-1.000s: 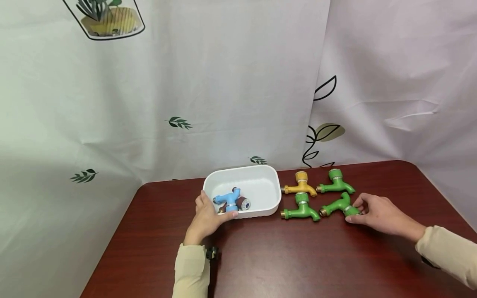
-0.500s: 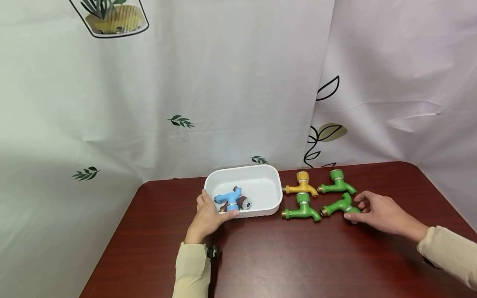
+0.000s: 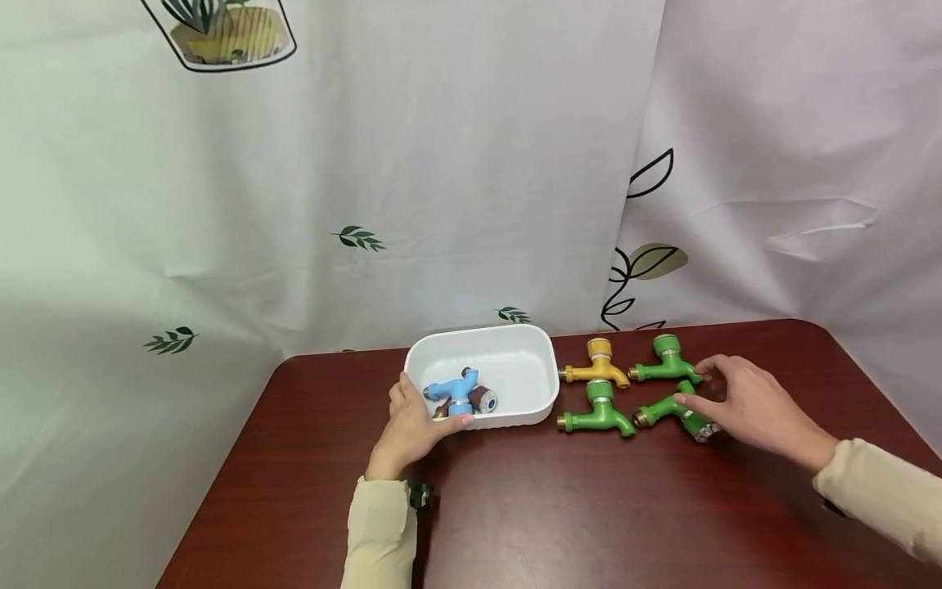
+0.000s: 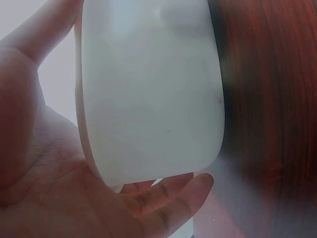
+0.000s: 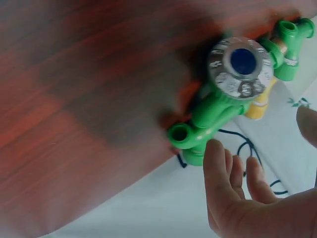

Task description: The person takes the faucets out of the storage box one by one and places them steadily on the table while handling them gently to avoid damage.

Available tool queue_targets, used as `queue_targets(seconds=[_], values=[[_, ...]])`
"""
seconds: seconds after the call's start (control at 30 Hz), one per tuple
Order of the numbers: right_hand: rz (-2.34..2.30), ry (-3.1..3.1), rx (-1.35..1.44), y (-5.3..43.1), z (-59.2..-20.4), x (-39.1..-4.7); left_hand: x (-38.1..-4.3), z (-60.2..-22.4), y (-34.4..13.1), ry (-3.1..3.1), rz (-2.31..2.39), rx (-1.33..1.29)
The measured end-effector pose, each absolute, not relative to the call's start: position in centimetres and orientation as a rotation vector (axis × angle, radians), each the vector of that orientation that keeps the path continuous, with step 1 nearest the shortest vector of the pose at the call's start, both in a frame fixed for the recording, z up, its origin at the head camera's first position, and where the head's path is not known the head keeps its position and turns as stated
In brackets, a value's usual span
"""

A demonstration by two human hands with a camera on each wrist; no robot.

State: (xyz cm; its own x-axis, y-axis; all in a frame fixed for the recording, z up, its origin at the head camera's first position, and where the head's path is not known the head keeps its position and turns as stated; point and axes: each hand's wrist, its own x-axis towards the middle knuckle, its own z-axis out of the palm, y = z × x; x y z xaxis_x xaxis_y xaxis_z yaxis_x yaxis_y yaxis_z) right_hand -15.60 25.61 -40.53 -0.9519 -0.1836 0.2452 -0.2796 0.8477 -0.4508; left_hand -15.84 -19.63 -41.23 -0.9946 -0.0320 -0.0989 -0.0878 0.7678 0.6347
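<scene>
My left hand (image 3: 407, 427) grips the near left corner of a white plastic tray (image 3: 526, 419), thumb along the front rim and fingers round the left side, as the left wrist view also shows its wall (image 4: 153, 94). Inside lie a blue tap (image 3: 456, 392) and a dark red tap (image 3: 482, 400), partly covered by the blue one. My right hand (image 3: 751, 409) hovers over the nearer right green tap (image 3: 695, 421), thumb and fingers apart with nothing between them. That tap's silver-rimmed knob (image 5: 241, 68) faces the right wrist camera. Just beyond the fingertips is another green tap (image 3: 666, 368).
Right of the tray lie a yellow tap (image 3: 598, 370) and a third green tap (image 3: 599, 419), close together. The dark red wooden table (image 3: 559, 507) backs onto a white cloth (image 3: 456, 164) printed with leaves.
My right hand has let go of the nearer right green tap and lifted slightly up and away from it. The left hand keeps its hold on the tray.
</scene>
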Motion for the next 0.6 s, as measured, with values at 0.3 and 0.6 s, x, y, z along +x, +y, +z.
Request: queue_targets(seconds=[0.3,0.6], values=[[0.799,-2.726,0.428,22.3,-39.6,-15.5,-15.9,-41.2,-19.6,2.878,1.044,-0.09],[0.882,-2.698,0.561,17.9,-38.9,-16.3,-15.9,-41.2,-19.6,2.882,1.028,-0.097]])
